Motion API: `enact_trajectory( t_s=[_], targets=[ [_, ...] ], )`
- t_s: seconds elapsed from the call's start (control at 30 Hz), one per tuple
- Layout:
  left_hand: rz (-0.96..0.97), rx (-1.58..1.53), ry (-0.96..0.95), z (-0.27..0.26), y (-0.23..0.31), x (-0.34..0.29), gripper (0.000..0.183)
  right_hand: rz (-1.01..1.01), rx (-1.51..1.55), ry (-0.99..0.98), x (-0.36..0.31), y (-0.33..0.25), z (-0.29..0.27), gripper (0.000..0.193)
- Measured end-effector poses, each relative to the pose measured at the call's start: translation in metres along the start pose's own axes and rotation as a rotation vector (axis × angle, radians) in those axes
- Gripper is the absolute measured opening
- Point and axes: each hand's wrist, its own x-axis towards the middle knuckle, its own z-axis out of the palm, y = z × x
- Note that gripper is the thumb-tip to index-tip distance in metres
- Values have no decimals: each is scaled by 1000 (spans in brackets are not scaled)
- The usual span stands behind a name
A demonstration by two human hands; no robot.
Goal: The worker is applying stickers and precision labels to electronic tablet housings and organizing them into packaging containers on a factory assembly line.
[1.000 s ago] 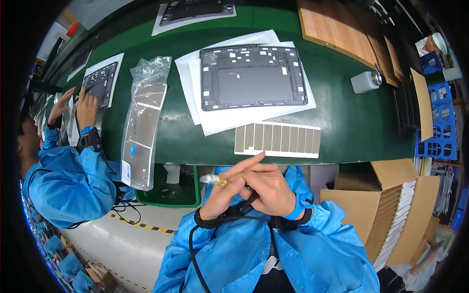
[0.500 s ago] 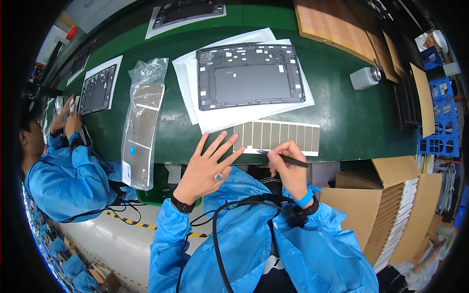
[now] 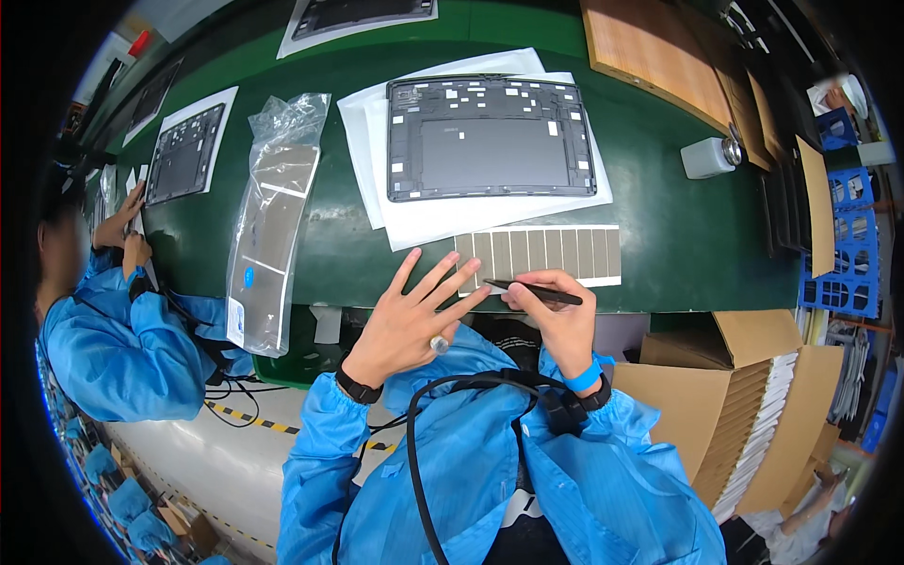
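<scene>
A sheet of grey-brown adhesive strips (image 3: 556,252) with white borders lies at the near edge of the green table. My left hand (image 3: 403,325) is open, fingers spread, with its fingertips on the sheet's left end. A pale round piece shows on its thumb side. Black tweezers (image 3: 551,294) are gripped in my right hand (image 3: 565,325), their tip at the sheet's lower left edge, close to my left fingertips. Whether the tip pinches anything is too small to tell. Just beyond lies a dark tablet housing (image 3: 490,155) with small white patches, on white sheets (image 3: 419,218).
Left of the housing lies a clear plastic bag (image 3: 273,221) of grey-brown sheets. A white bottle (image 3: 706,158) and a wooden board (image 3: 650,56) stand at right. An open carton (image 3: 669,405) is below the table edge. A co-worker in blue (image 3: 122,348) works at left.
The tweezers' tip has shifted left toward my left fingertips, and my right hand has turned slightly. The whole view has shifted a little.
</scene>
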Motion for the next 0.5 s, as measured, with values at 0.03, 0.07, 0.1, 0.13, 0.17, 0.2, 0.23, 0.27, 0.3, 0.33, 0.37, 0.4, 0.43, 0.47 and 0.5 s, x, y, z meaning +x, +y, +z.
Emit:
enact_trajectory(
  t_s=[0.03,0.07,0.1,0.13,0.17,0.2,0.23,0.27,0.3,0.33,0.37,0.4,0.43,0.47,0.5],
  targets=[
    [5,-3,-16,-1,0,-1,67,35,30,-1,-1,-2,1,14],
    [11,-6,-32,-1,-1,-2,67,71,60,0,-2,-3,1,14],
    [11,-8,-32,-1,-1,-2,67,72,58,0,-2,-1,0,14],
    [12,-14,-32,0,0,-3,68,72,25,10,-2,2,-1,14],
    [13,-20,-32,0,0,-3,69,71,-8,19,-1,3,-2,13],
    [12,-23,-32,1,0,-3,69,73,-10,19,-1,4,-2,13],
    [11,-23,-30,1,0,-2,69,69,8,18,0,4,-3,13],
    [10,-24,-27,2,0,-2,70,65,25,16,1,5,-3,12],
    [11,-26,-26,2,0,-2,70,65,23,17,1,5,-3,12],
    [10,-29,-31,2,0,-1,70,50,28,23,1,5,-3,12],
    [8,-33,-35,2,1,-1,70,34,32,30,2,4,-3,12],
    [6,-33,-33,2,1,-1,70,34,31,28,2,4,-4,12],
    [7,-45,-30,2,1,0,69,45,7,38,2,3,-5,12],
    [8,-58,-27,2,0,0,69,55,-16,48,3,3,-5,12],
    [8,-59,-25,2,1,0,69,55,-18,49,3,2,-4,12]
  ],
)
